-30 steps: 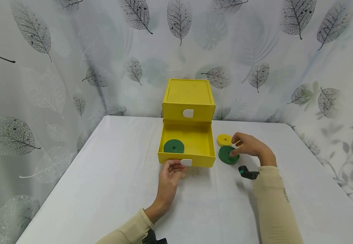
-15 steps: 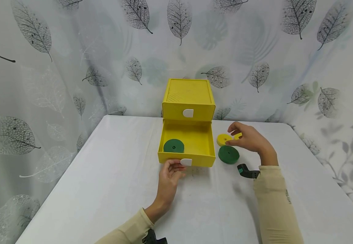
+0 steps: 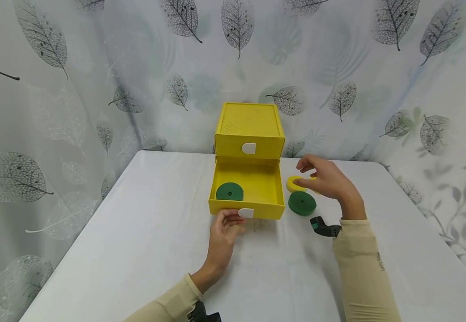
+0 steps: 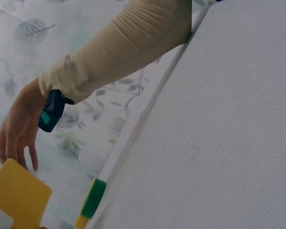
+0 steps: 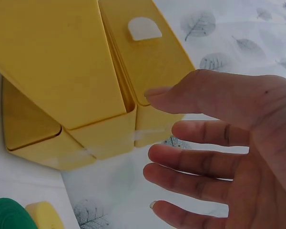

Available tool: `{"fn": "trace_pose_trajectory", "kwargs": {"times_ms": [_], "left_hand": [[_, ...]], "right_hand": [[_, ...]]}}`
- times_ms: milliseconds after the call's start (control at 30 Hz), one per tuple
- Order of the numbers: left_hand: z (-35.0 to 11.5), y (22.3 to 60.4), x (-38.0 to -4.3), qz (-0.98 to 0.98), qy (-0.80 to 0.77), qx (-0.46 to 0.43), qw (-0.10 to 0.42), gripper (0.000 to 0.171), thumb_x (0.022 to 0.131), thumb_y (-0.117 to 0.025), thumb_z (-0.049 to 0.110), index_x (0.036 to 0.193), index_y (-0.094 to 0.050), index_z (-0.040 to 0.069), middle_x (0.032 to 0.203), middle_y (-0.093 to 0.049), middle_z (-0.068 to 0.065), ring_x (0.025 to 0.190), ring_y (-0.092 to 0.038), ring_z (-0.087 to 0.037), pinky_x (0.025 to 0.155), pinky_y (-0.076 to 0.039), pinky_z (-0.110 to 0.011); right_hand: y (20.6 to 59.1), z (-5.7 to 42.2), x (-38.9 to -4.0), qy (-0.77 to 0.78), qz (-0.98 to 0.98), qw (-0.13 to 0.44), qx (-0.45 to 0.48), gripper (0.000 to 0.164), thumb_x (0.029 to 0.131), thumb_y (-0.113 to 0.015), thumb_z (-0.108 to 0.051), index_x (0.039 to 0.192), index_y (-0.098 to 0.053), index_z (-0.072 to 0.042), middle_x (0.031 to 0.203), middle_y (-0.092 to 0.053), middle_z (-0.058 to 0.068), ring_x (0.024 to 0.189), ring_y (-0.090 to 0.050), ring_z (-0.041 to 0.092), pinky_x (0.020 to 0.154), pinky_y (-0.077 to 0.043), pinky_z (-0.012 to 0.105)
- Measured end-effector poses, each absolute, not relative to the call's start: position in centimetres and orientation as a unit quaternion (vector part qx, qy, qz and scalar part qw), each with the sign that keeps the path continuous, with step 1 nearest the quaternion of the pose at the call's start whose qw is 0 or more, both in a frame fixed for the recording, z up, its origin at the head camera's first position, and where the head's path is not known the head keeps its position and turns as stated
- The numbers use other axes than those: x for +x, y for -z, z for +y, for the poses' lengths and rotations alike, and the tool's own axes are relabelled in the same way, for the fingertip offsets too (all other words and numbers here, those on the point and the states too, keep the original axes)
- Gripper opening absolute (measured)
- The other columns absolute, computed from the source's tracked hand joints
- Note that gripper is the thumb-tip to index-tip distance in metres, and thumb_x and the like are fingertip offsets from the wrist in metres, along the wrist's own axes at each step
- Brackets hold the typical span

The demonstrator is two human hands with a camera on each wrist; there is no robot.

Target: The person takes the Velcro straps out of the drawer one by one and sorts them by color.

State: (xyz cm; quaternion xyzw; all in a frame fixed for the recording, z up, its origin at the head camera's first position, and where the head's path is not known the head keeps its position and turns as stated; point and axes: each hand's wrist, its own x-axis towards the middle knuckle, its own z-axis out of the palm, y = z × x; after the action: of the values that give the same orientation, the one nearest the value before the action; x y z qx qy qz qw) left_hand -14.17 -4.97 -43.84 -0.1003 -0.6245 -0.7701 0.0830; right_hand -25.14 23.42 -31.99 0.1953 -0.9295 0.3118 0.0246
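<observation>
Near yellow disc [image 3: 291,185] | right fingers [image 5: 190,160] spread, empty | at drawer [image 3: 267,211] | left fingers' [image 3: 230,218] grip unclear

The left hand [image 3: 222,239] touches the yellow drawer [image 3: 260,181] holding a green disc [image 3: 229,191].

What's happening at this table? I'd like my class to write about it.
Someone is working at a yellow drawer unit with one drawer pulled out. Their left hand is at the drawer's front, fingers by the white tab, and a green disc lies inside. The right hand, holding nothing, is at a yellow disc beside the drawer; whether the two touch isn't clear. A second green disc lies on the table, in front of the yellow one.
</observation>
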Motion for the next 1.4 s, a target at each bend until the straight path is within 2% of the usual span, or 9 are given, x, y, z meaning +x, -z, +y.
{"fn": "trace_pose_trajectory", "kwargs": {"times_ms": [300, 667, 1067, 1400], "left_hand": [[-5.0, 43.8, -14.2, -0.632, 0.764, -0.099, 0.085, 0.032, 0.090, -0.054, -0.008, 0.123, -0.052, -0.008, 0.117, -0.059, -0.021, 0.108, -0.060, -0.032, 0.089, -0.054, -0.028], [-5.0, 43.8, -14.3, -0.630, 0.767, -0.091, 0.079, 0.032, 0.091, -0.054, -0.008, 0.123, -0.052, -0.008, 0.118, -0.058, -0.023, 0.114, -0.055, -0.050, 0.088, -0.053, -0.027], [-5.0, 43.8, -14.2, -0.628, 0.769, -0.092, 0.080, 0.032, 0.091, -0.056, -0.005, 0.123, -0.052, -0.008, 0.117, -0.059, -0.023, 0.114, -0.054, -0.052, 0.088, -0.053, -0.027], [-4.9, 43.6, -14.2, -0.629, 0.767, -0.093, 0.081, 0.032, 0.090, -0.054, -0.009, 0.122, -0.052, -0.009, 0.117, -0.058, -0.023, 0.113, -0.055, -0.050, 0.088, -0.053, -0.026]], "right_hand": [[31.6, 22.8, -24.8, -0.312, -0.927, 0.039, 0.207, 0.040, 0.092, -0.081, -0.019, 0.120, -0.059, 0.000, 0.118, -0.064, 0.017, 0.118, -0.059, 0.037, 0.102, -0.047, 0.056], [31.6, 21.3, -24.8, -0.334, -0.907, 0.084, 0.244, 0.037, 0.091, -0.081, -0.015, 0.118, -0.061, 0.000, 0.117, -0.065, 0.017, 0.111, -0.062, 0.035, 0.096, -0.052, 0.055], [32.0, 19.2, -24.5, -0.338, -0.894, 0.081, 0.282, 0.043, 0.091, -0.080, -0.009, 0.126, -0.059, 0.003, 0.126, -0.063, 0.019, 0.114, -0.061, 0.036, 0.097, -0.051, 0.055], [32.1, 17.7, -24.4, -0.322, -0.892, 0.079, 0.307, 0.046, 0.088, -0.083, -0.009, 0.127, -0.059, 0.002, 0.124, -0.063, 0.017, 0.114, -0.060, 0.036, 0.095, -0.053, 0.054]]}}
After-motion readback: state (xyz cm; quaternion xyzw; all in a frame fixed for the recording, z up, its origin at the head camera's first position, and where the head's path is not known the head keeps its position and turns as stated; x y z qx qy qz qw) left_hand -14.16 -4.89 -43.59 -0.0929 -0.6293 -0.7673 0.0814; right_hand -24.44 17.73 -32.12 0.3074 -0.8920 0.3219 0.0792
